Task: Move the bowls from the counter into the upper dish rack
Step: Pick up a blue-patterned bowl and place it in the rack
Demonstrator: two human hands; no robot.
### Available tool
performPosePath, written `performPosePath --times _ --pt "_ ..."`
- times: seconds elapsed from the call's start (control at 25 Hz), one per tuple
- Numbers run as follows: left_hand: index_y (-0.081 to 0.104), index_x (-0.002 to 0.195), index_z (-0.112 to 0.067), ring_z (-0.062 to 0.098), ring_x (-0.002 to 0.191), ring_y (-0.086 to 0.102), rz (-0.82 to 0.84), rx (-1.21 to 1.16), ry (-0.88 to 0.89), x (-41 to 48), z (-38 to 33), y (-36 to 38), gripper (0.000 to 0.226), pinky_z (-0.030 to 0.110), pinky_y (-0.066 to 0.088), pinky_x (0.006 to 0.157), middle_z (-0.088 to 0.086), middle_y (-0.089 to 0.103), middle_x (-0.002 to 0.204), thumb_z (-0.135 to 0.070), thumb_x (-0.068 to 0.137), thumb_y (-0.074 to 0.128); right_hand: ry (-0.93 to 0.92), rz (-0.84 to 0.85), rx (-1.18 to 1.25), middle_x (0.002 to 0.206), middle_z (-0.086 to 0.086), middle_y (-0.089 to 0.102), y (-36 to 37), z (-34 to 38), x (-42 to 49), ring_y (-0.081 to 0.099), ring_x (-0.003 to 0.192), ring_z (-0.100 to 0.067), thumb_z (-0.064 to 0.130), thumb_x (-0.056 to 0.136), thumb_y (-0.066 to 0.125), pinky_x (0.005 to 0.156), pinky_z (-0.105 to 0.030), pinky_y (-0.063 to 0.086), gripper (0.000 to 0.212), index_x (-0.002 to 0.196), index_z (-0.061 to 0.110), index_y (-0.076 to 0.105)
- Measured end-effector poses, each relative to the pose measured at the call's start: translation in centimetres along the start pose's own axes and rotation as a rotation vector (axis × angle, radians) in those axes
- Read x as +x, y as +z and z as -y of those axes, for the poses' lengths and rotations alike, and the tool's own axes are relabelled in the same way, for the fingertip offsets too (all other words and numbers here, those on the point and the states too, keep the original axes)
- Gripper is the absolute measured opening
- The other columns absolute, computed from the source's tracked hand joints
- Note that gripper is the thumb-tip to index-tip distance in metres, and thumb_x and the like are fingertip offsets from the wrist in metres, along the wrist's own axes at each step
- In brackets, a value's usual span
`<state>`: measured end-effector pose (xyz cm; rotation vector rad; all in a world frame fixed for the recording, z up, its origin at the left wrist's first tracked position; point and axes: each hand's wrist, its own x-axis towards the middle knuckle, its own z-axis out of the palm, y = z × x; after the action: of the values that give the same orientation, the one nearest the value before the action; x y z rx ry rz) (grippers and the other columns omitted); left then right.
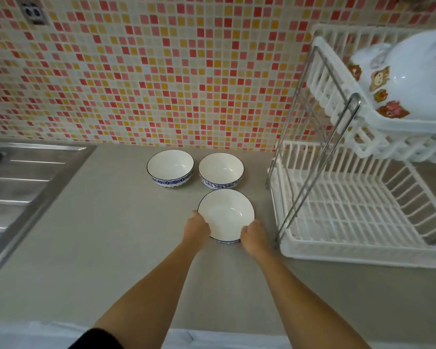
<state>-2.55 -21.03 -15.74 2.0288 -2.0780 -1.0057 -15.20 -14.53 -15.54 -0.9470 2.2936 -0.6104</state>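
Head view: grey counter (111, 235) fills the middle of the frame; three white bowls with blue-patterned outsides stand on it in a triangle just above centre; the far left bowl (170, 168) and the far right bowl (221, 170) sit near each other but apart, close to the tiled wall (149, 71); the near bowl (225, 214) sits just below the far right one, their rims almost meeting. Both hands are on the near bowl, one at each side of its lower half; left hand (198, 226) curled against the lower left rim, knuckles up, fingers tucked under or around the outer wall and hidden from above; right hand (253, 234) likewise closed against the lower right rim, fingertips not visible; the bowl lies between the two hands, its open mouth clear of both; cannot tell whether it is lifted off the counter. Right of frame: white two-tier dish rack (337, 210) on metal legs; the upper tier (337, 79), upper right, carries a large white dish with animal pictures (413, 79); steel sink (23, 185) at left edge.
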Motion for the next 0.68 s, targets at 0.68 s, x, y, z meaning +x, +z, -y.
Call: performPosePath --times 0.68 --pt "0.05 0.133 -0.015 0.033 0.064 0.064 -0.826 -0.045 0.727 -10.5 -5.0 -23.7 0.038 0.03 0.041 0.054 0.017 0.072 0.089 -0.029 0.1 0.037 -0.699 -0.405 0.063 0.116 -0.015 0.06 -13.9 15.2 -11.7 0.057 0.079 -0.025 0.004 0.094 0.037 0.064 -0.031 0.047 0.049 0.142 0.006 0.026"
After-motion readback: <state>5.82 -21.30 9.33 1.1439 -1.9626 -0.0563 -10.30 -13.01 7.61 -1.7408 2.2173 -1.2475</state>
